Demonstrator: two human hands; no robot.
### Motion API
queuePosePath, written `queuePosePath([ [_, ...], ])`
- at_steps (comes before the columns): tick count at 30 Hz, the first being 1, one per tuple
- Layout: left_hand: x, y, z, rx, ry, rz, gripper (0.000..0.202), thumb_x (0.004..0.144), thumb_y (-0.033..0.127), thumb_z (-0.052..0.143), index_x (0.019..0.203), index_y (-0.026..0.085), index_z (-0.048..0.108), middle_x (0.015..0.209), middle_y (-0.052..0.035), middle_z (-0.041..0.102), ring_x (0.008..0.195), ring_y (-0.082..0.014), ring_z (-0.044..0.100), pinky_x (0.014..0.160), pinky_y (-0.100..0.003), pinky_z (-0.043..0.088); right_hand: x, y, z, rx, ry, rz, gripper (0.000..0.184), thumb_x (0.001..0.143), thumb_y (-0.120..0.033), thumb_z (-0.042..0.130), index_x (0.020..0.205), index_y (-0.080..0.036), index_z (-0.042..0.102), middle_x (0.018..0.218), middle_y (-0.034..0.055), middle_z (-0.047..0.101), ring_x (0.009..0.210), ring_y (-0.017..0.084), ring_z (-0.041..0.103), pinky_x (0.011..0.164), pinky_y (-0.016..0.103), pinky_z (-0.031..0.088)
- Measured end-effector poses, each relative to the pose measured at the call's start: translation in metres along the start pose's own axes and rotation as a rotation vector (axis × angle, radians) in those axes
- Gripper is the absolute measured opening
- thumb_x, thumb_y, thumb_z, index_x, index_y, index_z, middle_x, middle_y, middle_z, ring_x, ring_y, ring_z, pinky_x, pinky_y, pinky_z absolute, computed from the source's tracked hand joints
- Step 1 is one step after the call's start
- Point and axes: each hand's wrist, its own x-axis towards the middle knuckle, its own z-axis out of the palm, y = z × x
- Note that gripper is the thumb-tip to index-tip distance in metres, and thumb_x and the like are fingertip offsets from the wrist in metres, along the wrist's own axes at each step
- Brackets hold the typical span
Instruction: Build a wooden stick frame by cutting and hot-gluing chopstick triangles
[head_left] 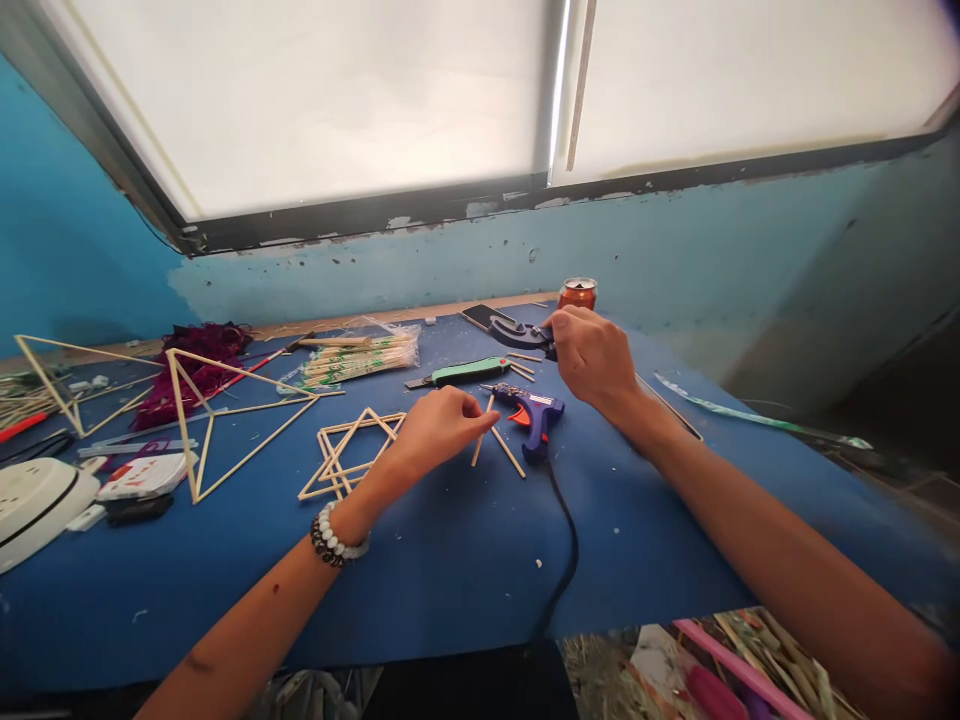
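My left hand (444, 432), with a bead bracelet at the wrist, is closed in a pinch at a thin wooden stick (481, 440). A second stick (510, 454) slants down to the right beside it. Just right of these lies a purple glue gun (537, 415) with an orange trigger, its cord running toward the table's front edge. My right hand (592, 352) is closed at the end of a dark curved-handled tool (516, 330); its fingers partly hide that end. Left of my left hand lies a star-shaped stick frame (341, 462).
A green utility knife (469, 371) lies behind my left hand, near a bag of sticks (367, 355). Behind the right hand are a phone (480, 316) and an orange can (577, 294). A stick pyramid (247, 408) and white power strip (45, 500) occupy the left.
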Motion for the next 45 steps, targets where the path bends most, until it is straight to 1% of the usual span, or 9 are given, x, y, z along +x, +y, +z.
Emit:
queuePosePath([
  [5, 0.006, 0.005, 0.004, 0.223, -0.056, -0.023, 0.044, 0.087, 0.055, 0.057, 0.063, 0.020, 0.068, 0.062, -0.0039, 0.066, 0.063, -0.0189, 0.059, 0.056, -0.029, 0.028, 0.001, 0.002, 0.000, 0.005, 0.009, -0.007, 0.073, 0.106, -0.055, 0.004, 0.077, -0.019, 0.060, 0.082, 0.0100, 0.064, 0.078, 0.021, 0.056, 0.063, 0.034, 0.030],
  [9, 0.008, 0.008, 0.002, 0.303, -0.039, -0.026, 0.039, 0.087, 0.054, 0.059, 0.071, 0.021, 0.073, 0.070, -0.0064, 0.072, 0.070, -0.0216, 0.064, 0.059, -0.028, 0.031, 0.001, 0.000, -0.001, -0.008, -0.015, -0.011, 0.071, 0.106, -0.054, 0.003, 0.074, -0.020, 0.055, 0.077, 0.0090, 0.061, 0.075, 0.021, 0.054, 0.063, 0.034, 0.029],
  [15, 0.015, 0.026, -0.006, 0.380, -0.025, -0.037, 0.025, 0.078, 0.048, 0.074, 0.072, 0.024, 0.078, 0.064, -0.0059, 0.071, 0.069, -0.0223, 0.067, 0.061, -0.028, 0.038, 0.002, 0.000, -0.002, 0.015, -0.012, -0.011, 0.071, 0.106, -0.054, 0.002, 0.076, -0.020, 0.056, 0.081, 0.0092, 0.063, 0.079, 0.021, 0.056, 0.065, 0.035, 0.030],
  [19, 0.020, 0.041, -0.001, 0.488, 0.019, -0.039, 0.023, 0.078, 0.042, 0.076, 0.067, 0.021, 0.077, 0.066, -0.0099, 0.071, 0.079, -0.0281, 0.070, 0.067, -0.030, 0.043, 0.002, 0.001, -0.002, 0.018, -0.012, -0.006, 0.069, 0.107, -0.051, 0.005, 0.078, -0.019, 0.058, 0.084, 0.0093, 0.065, 0.081, 0.021, 0.057, 0.066, 0.035, 0.031],
  [22, 0.021, 0.046, 0.000, 0.533, 0.018, -0.023, 0.016, 0.076, 0.034, 0.077, 0.070, 0.020, 0.077, 0.074, -0.0127, 0.074, 0.084, -0.0314, 0.071, 0.069, -0.032, 0.045, 0.002, 0.001, -0.003, 0.015, -0.016, -0.003, 0.065, 0.107, -0.047, 0.007, 0.078, -0.019, 0.058, 0.086, 0.0092, 0.066, 0.082, 0.021, 0.057, 0.067, 0.035, 0.032],
  [29, 0.008, 0.029, -0.008, 0.489, 0.002, -0.007, 0.017, 0.080, 0.033, 0.069, 0.072, 0.022, 0.078, 0.074, -0.0094, 0.076, 0.079, -0.0249, 0.070, 0.064, -0.029, 0.040, 0.003, 0.001, -0.004, 0.010, -0.022, 0.000, 0.063, 0.107, -0.047, 0.008, 0.076, -0.019, 0.055, 0.080, 0.0087, 0.063, 0.078, 0.021, 0.055, 0.064, 0.034, 0.031],
  [35, -0.001, 0.018, -0.010, 0.421, 0.009, -0.010, 0.033, 0.087, 0.050, 0.065, 0.078, 0.022, 0.079, 0.076, -0.0091, 0.076, 0.078, -0.0241, 0.070, 0.063, -0.029, 0.038, 0.003, 0.002, -0.003, 0.020, -0.020, 0.023, 0.064, 0.107, -0.049, 0.006, 0.076, -0.020, 0.054, 0.081, 0.0084, 0.063, 0.078, 0.020, 0.055, 0.065, 0.033, 0.031],
  [41, 0.002, 0.028, 0.000, 0.528, 0.029, -0.014, 0.019, 0.084, 0.033, 0.067, 0.082, 0.019, 0.080, 0.087, -0.0150, 0.078, 0.088, -0.0303, 0.072, 0.069, -0.032, 0.044, 0.003, 0.002, -0.002, 0.027, -0.034, 0.021, 0.058, 0.107, -0.046, 0.010, 0.074, -0.020, 0.049, 0.080, 0.0078, 0.061, 0.079, 0.020, 0.055, 0.065, 0.033, 0.029],
  [45, 0.002, 0.029, 0.001, 0.510, 0.038, -0.005, 0.017, 0.081, 0.028, 0.065, 0.078, 0.019, 0.079, 0.084, -0.0139, 0.077, 0.086, -0.0298, 0.073, 0.070, -0.032, 0.045, 0.004, 0.001, -0.004, 0.026, -0.030, 0.023, 0.052, 0.107, -0.045, 0.012, 0.071, -0.021, 0.042, 0.076, 0.0064, 0.058, 0.075, 0.019, 0.052, 0.064, 0.033, 0.027],
])
